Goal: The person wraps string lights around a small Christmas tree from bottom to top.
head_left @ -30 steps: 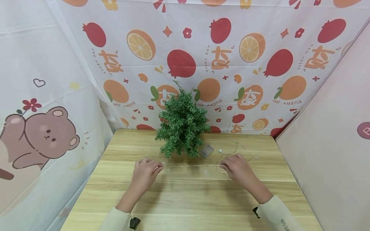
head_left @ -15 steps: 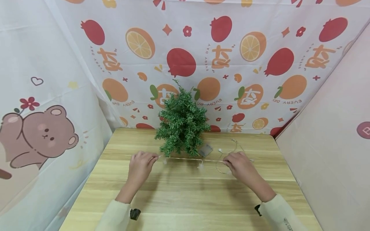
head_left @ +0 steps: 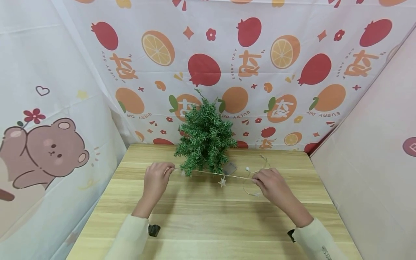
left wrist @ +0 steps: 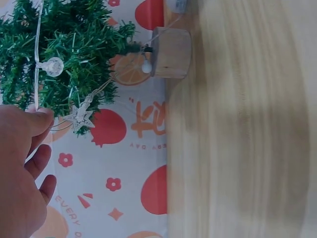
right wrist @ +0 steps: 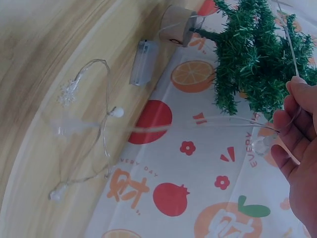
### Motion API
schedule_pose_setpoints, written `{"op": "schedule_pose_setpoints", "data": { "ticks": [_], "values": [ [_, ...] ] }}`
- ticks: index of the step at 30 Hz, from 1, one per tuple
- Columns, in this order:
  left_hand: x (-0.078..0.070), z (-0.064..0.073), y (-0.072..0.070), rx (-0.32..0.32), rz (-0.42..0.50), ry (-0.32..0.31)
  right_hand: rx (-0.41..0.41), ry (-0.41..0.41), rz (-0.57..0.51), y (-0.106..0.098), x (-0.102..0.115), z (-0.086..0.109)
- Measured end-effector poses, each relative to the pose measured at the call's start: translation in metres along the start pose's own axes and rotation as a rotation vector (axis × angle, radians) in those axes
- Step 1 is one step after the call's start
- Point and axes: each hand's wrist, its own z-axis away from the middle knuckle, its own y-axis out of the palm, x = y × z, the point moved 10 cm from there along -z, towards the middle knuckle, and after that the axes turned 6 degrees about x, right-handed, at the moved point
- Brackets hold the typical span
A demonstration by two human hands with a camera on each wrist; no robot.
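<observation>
A small green artificial tree stands at the back of the table on a round wooden base. In front of its lower branches a clear string of lights is drawn out between both hands. My left hand pinches the wire left of the tree between thumb and forefinger. My right hand pinches it on the other side. From the taut stretch hangs a star-shaped light. Close to the left fingertips the left wrist view shows another star light and a round bulb.
A clear battery box lies by the tree base. The slack wire loops over the table at the right, with a snowflake light and a small white ball. Fruit-patterned cloth hangs right behind the tree.
Both hands have moved forward toward the tree, the left one also slightly leftward, carrying the stretched wire. The wire now overlaps the lower branches in the head view.
</observation>
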Motion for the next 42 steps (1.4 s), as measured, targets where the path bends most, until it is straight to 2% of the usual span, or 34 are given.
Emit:
{"op": "schedule_pose_setpoints", "data": {
  "ticks": [9, 18, 24, 29, 42],
  "values": [
    [0.001, -0.021, 0.002, -0.017, 0.039, -0.048, -0.044, 0.012, -0.009, -0.014, -0.009, 0.005],
    [-0.012, -0.032, -0.001, -0.042, 0.081, -0.012, -0.07, 0.054, 0.008, -0.029, -0.023, 0.009],
    [-0.012, -0.039, 0.001, -0.034, 0.08, -0.014, -0.096, 0.055, 0.022, -0.035, -0.025, 0.009],
    [-0.014, -0.041, 0.001, -0.041, 0.086, -0.018, -0.095, 0.056, 0.018, -0.036, -0.026, 0.01],
    [-0.035, -0.035, 0.012, -0.009, 0.176, -0.005, -0.107, 0.153, 0.06, -0.056, -0.048, 0.02]
  ]
}}
